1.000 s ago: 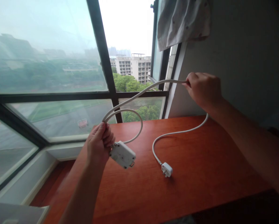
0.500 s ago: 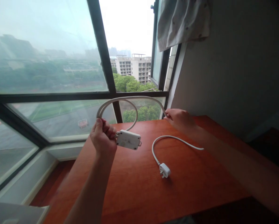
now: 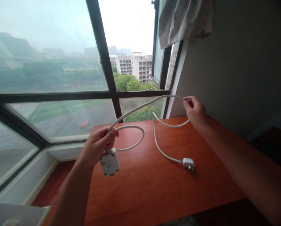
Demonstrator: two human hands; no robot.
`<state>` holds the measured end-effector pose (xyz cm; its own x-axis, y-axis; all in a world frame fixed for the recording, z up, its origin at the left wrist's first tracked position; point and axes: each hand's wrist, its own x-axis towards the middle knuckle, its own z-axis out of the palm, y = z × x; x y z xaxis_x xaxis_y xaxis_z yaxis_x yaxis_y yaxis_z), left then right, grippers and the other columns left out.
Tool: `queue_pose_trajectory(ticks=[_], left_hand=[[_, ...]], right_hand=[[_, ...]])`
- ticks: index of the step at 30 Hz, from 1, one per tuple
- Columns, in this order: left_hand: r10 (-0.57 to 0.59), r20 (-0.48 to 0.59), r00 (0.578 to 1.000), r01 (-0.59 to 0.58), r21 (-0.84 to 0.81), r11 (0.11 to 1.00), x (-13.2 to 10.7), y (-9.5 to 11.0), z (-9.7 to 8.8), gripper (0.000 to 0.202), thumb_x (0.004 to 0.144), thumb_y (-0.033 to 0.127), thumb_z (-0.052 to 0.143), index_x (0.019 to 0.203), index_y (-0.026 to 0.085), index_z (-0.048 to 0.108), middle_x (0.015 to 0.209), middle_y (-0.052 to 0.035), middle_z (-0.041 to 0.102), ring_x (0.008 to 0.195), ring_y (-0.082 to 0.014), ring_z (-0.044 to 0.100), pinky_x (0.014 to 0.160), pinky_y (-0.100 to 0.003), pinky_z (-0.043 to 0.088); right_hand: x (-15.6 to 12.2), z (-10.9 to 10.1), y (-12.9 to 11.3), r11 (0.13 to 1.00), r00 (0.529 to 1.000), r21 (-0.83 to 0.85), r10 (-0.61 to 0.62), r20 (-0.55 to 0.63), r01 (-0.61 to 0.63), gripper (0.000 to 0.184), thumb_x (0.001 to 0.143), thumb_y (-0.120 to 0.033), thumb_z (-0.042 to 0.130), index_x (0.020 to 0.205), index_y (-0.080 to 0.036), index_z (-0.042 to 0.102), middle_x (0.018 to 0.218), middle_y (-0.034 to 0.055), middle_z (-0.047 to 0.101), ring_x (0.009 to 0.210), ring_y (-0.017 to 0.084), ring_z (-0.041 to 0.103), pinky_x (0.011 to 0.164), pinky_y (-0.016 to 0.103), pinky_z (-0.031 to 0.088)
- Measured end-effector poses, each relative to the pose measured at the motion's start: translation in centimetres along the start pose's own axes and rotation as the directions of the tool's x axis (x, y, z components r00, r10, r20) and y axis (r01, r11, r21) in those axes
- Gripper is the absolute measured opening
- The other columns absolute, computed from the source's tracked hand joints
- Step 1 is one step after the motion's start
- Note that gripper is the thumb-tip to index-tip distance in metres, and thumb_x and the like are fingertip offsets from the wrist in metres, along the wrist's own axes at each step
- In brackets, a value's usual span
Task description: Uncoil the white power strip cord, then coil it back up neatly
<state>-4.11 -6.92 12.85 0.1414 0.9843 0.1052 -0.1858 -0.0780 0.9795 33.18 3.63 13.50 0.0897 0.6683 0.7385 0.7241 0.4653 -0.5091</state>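
A white power cord [image 3: 140, 107] arches through the air between my two hands. My left hand [image 3: 100, 141] is closed around the cord, with a loop of it sticking out to the right over the table. Just below those fingers hangs a white socket box [image 3: 109, 162], its screwed face towards me with a few dark marks. My right hand [image 3: 195, 112] pinches the cord farther up, over the table's back right part. From there the cord dips, bends sharply and runs down to a white plug [image 3: 188, 164], whose metal pins show, near the middle right of the tabletop.
The reddish-brown wooden table [image 3: 135, 194] reaches up to the window wall. Dark window frames [image 3: 84, 96] stand behind it, with one pane [image 3: 157, 62] swung open. A pale curtain [image 3: 185, 23] hangs at the upper right, beside a grey wall [image 3: 230, 69].
My right hand has moved right and up, drawing the cord out longer. My left hand has shifted slightly down, and the socket box now hangs below it. The plug has slid to the right.
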Motion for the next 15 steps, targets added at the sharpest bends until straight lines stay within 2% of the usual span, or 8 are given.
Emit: queue_pose_trajectory(ticks=[2, 4, 6, 9, 11, 13, 15], left_hand=[[0.003, 0.089, 0.996, 0.002, -0.053, 0.999, -0.7, 0.6, 0.1, 0.025, 0.08, 0.032, 0.067, 0.068, 0.014, 0.054, 0.052, 0.0064, 0.03, 0.04, -0.0025, 0.026, 0.037, -0.014, 0.019], [0.054, 0.141, 0.989, -0.035, -0.129, 0.991, -0.9, 1.3, 0.7, 0.028, 0.081, 0.032, 0.066, 0.065, 0.015, 0.051, 0.052, 0.0067, 0.028, 0.039, -0.0023, 0.024, 0.037, -0.014, 0.02], [0.128, 0.146, 0.981, -0.099, -0.191, 0.977, -0.8, 1.8, 1.4, 0.027, 0.081, 0.034, 0.065, 0.067, 0.015, 0.052, 0.051, 0.0075, 0.026, 0.038, -0.0021, 0.022, 0.037, -0.013, 0.02], [0.23, 0.107, 0.967, -0.197, -0.255, 0.947, 0.2, 2.5, 2.4, 0.026, 0.083, 0.037, 0.062, 0.071, 0.015, 0.054, 0.051, 0.0082, 0.023, 0.037, -0.0021, 0.019, 0.035, -0.013, 0.021], [0.271, 0.069, 0.96, -0.241, -0.286, 0.927, 1.0, 2.8, 2.8, 0.026, 0.084, 0.037, 0.062, 0.071, 0.015, 0.054, 0.051, 0.0084, 0.022, 0.037, -0.0023, 0.018, 0.035, -0.013, 0.021], [0.287, 0.027, 0.958, -0.264, -0.321, 0.91, 1.8, 3.1, 3.0, 0.024, 0.085, 0.035, 0.061, 0.072, 0.016, 0.054, 0.052, 0.0086, 0.02, 0.037, -0.0025, 0.017, 0.034, -0.013, 0.021], [0.289, -0.003, 0.957, -0.27, -0.366, 0.891, 2.3, 3.3, 3.1, 0.023, 0.085, 0.035, 0.061, 0.073, 0.016, 0.054, 0.052, 0.0087, 0.019, 0.037, -0.0028, 0.015, 0.034, -0.013, 0.02]], right_hand=[[0.3, 0.6, 0.4, 0.98, 0.995, -0.177, -0.087, 0.038, 0.093, 0.02, 0.088, -0.031, 0.051, 0.097, -0.018, 0.064, 0.094, 0.0084, 0.062, 0.08, 0.02, 0.06, 0.07, 0.031, 0.046], [0.1, 1.4, -0.1, 0.934, 0.971, -0.291, -0.16, 0.18, 0.208, 0.018, 0.088, -0.028, 0.053, 0.094, -0.019, 0.067, 0.098, 0.0086, 0.062, 0.083, 0.02, 0.06, 0.07, 0.029, 0.044], [-0.6, 2.5, -1.2, 0.88, 0.92, -0.353, -0.195, 0.341, 0.318, 0.019, 0.09, -0.025, 0.051, 0.097, -0.021, 0.068, 0.099, 0.0076, 0.063, 0.083, 0.019, 0.06, 0.068, 0.028, 0.042], [-2.2, 4.2, -3.2, 0.811, 0.837, -0.383, -0.221, 0.501, 0.443, 0.017, 0.09, -0.025, 0.052, 0.095, -0.02, 0.068, 0.096, 0.0078, 0.066, 0.084, 0.02, 0.061, 0.063, 0.027, 0.038], [-3.2, 5.0, -4.3, 0.818, 0.821, -0.368, -0.202, 0.535, 0.441, 0.019, 0.091, -0.027, 0.052, 0.089, -0.021, 0.07, 0.09, 0.0077, 0.068, 0.082, 0.02, 0.062, 0.061, 0.027, 0.037], [-4.1, 5.5, -4.9, 0.877, 0.84, -0.311, -0.169, 0.515, 0.367, 0.022, 0.091, -0.031, 0.053, 0.086, -0.022, 0.071, 0.086, 0.0063, 0.07, 0.079, 0.019, 0.063, 0.061, 0.027, 0.038], [-4.8, 5.9, -5.1, 0.947, 0.867, -0.18, -0.153, 0.474, 0.265, 0.019, 0.089, -0.033, 0.056, 0.088, -0.024, 0.073, 0.086, 0.0044, 0.072, 0.078, 0.019, 0.064, 0.064, 0.027, 0.041]])
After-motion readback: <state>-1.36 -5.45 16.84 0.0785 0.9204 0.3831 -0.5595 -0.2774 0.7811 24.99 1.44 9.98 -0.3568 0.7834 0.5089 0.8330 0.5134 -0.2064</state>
